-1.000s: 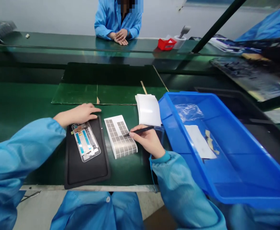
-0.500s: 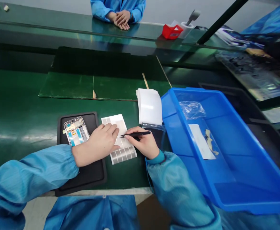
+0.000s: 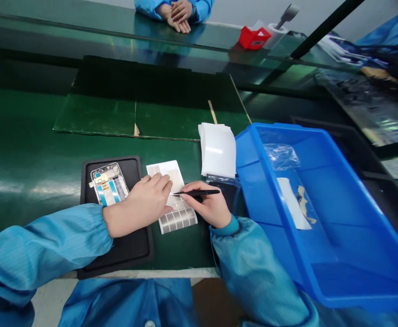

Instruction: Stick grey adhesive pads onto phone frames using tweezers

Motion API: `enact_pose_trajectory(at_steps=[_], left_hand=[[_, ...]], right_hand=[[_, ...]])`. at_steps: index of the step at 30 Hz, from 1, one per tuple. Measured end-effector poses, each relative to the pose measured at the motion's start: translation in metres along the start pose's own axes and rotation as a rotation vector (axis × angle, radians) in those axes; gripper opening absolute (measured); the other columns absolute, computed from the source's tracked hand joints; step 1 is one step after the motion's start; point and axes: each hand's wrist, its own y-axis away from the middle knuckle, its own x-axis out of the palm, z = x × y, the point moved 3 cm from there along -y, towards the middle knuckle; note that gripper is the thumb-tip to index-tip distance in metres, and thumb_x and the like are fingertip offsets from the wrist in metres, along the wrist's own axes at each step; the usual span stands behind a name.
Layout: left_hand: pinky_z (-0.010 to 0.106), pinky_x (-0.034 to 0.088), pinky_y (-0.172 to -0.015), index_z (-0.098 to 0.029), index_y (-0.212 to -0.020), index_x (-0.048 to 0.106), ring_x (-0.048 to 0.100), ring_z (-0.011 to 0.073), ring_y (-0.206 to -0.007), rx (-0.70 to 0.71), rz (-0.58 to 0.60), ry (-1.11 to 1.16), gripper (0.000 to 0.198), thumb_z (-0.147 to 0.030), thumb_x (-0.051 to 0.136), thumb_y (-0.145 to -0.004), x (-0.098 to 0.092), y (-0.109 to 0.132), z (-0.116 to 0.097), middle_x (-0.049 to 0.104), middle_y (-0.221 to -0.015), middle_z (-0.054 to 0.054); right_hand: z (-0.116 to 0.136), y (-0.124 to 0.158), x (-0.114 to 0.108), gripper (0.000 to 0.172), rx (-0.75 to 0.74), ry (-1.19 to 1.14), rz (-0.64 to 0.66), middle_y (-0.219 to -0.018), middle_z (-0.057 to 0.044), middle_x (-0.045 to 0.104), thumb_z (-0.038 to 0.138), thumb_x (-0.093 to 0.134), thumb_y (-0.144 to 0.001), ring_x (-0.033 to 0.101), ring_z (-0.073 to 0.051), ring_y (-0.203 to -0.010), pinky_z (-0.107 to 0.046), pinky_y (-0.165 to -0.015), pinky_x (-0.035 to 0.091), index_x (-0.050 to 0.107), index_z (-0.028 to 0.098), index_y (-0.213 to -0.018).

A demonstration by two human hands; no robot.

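My left hand [image 3: 151, 197] lies flat across a sheet of grey stickers [image 3: 178, 221], its fingers stretched out over the left side. Black tweezers [image 3: 199, 193] are pinched in my right hand [image 3: 212, 204], their tip pointing left at the middle of the sheet, close to my left fingers. Whether the tip grips a sticker is too small to tell. Under my left wrist and forearm is a black tray [image 3: 134, 250]. An opened phone [image 3: 109, 184] with its circuit board and blue strips showing lies in the tray, partly covered by my left arm.
A large blue bin [image 3: 273, 227] stands at the right, holding clear plastic and paper scraps. White sheets [image 3: 218, 150] are stacked beside it. Green boards [image 3: 171, 120] lie farther back. Across the bench rest another person's hands [image 3: 179, 16], near a red box [image 3: 254, 38].
The camera view has shifted slightly, so the bench items appear a little farther right. Both hands keep nearly the same pose on the sheet. The other person's hands have moved slightly.
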Motion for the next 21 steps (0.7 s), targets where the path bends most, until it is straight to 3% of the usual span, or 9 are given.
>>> enact_pose_trajectory(at_steps=[21], left_hand=[[0.042, 0.043, -0.095, -0.004, -0.132, 0.054, 0.055, 0.0338, -0.117, 0.012, -0.010, 0.005, 0.063, -0.049, 0.064, -0.090, 0.0017, 0.0004, 0.0007, 0.058, -0.129, 0.020]], right_hand=[[-0.0001, -0.0001, 0.0000, 0.009, -0.035, 0.011, -0.020, -0.084, -0.005, 0.075, 0.027, 0.076, -0.083, 0.073, -0.021, -0.078, -0.033, -0.073, 0.061, 0.070, 0.022, -0.087]])
